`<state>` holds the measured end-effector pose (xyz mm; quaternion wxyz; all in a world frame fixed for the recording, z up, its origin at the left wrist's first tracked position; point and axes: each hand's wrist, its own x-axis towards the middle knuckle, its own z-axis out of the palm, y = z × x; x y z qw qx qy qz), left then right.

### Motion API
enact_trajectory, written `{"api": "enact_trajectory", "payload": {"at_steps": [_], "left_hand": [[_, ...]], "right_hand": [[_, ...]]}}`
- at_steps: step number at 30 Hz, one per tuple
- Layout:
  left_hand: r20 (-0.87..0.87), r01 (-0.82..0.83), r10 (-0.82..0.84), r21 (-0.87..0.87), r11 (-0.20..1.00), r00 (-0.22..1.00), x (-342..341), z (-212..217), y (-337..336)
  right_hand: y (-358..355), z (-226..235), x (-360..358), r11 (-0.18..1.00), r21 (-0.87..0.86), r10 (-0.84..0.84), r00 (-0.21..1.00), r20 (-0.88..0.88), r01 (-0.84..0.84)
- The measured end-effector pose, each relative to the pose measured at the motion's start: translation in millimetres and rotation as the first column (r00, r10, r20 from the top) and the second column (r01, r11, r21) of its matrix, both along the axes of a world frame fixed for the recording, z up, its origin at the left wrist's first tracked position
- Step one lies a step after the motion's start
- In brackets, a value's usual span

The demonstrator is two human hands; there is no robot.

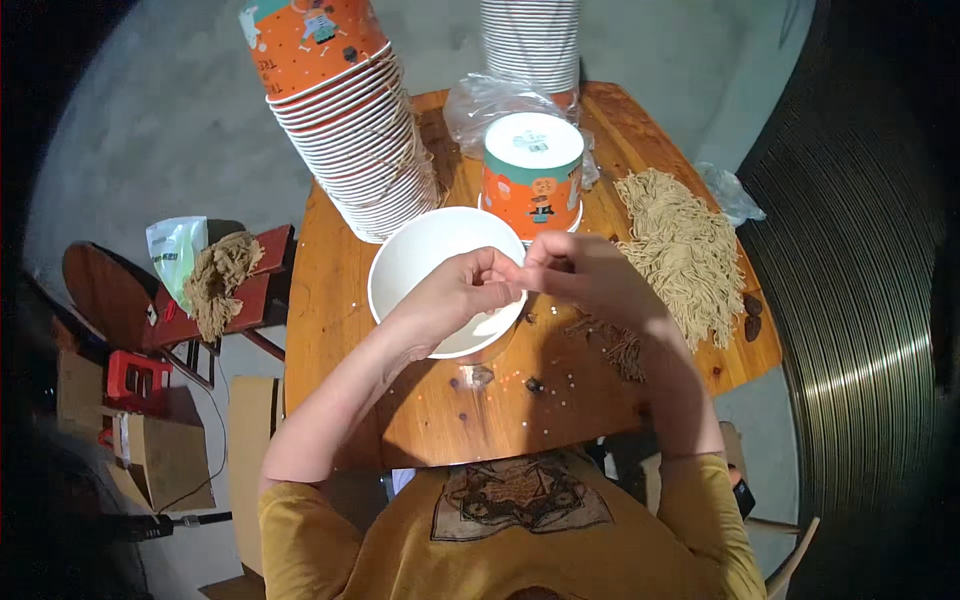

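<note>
Both — left hand [458,292], right hand [597,280] | fingers [548,280] curled close above white bowl [405,262] | anything grasped — cannot tell

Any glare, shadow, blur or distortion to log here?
Head view: black fisheye rim at the corners, and the ribbed dark surface bows at right, with a glare streak; also in the head view, shadow darkens the wooden table below the right hand, which looks slightly blurred.

From where I stand, the worktop [330,330] is glossy wood, the bowl [415,248] smooth and papery. The strands [682,255] at right look matt and fibrous; the far bag [488,105] is thin, shiny plastic, the near shirt [400,560] soft cloth.
</note>
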<state>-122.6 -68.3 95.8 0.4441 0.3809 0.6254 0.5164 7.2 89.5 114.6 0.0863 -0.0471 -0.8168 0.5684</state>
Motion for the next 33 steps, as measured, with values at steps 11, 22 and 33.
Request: {"api": "enact_trajectory", "payload": {"at_steps": [11,22,33], "left_hand": [[0.081,0.006,-0.011,0.058,0.998,0.997,5,5,5],[0.076,-0.026,0.012,0.183,0.983,0.997,-1,-1,15],[-0.148,0.027,0.01,0.244,0.969,0.989,-4,-8,21]], "right_hand": [[5,-3,-27,0.998,-0.003,0.065,0.997,0.031,-0.065],[17,-5,-4,0.946,-0.322,-0.063,0.997,-0.039,0.047],[18,-12,10,0.999,0.051,0.021,0.999,-0.042,-0.019]]}}
